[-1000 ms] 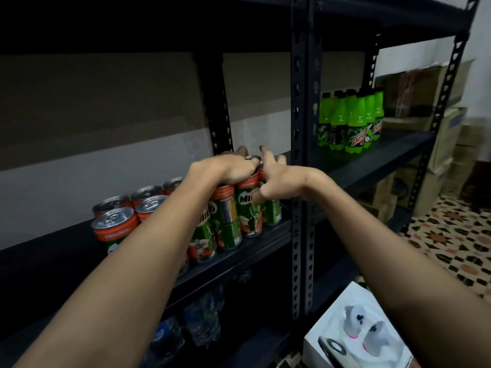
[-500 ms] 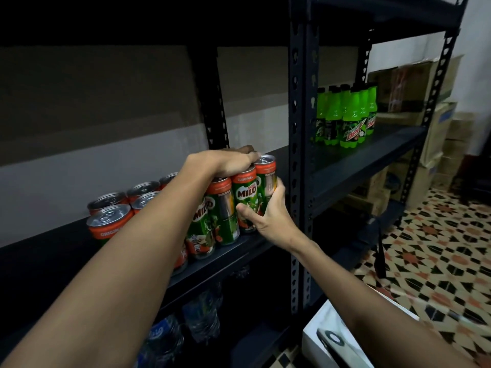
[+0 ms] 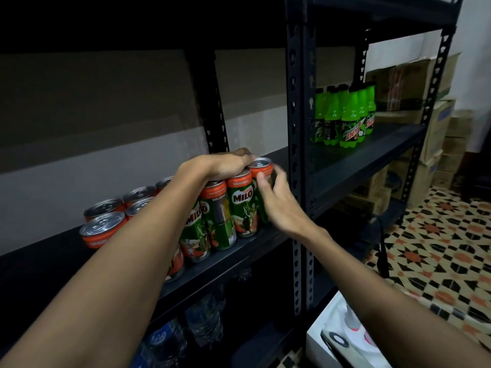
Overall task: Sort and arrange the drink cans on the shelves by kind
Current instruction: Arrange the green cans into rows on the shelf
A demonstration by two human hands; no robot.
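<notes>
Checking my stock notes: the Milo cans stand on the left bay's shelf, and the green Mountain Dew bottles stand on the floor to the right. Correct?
Not quite. The head view shows the Mountain Dew bottles standing on the right bay's shelf, not the floor. The Milo cans do stand on the left bay's shelf.

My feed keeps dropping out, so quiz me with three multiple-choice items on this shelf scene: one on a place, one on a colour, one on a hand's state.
1. Where do the bright green plastic soda bottles stand?
A. on the right-hand black metal shelf, past the upright post
B. on the patterned tiled floor
C. among the cans

2. What colour is the top band of the tall green Milo drink cans?
A. blue
B. orange-red
C. yellow

3. What is the left hand doing?
A. hanging by the person's side
B. holding a bottle
C. resting on top of the cans at the right end of the row

Answers: 1 A, the bottles are grouped on the shelf right of the post. 2 B, each can has an orange-red band under its silver lid. 3 C, the hand lies over the can tops while the right hand touches the end can's side.
</notes>
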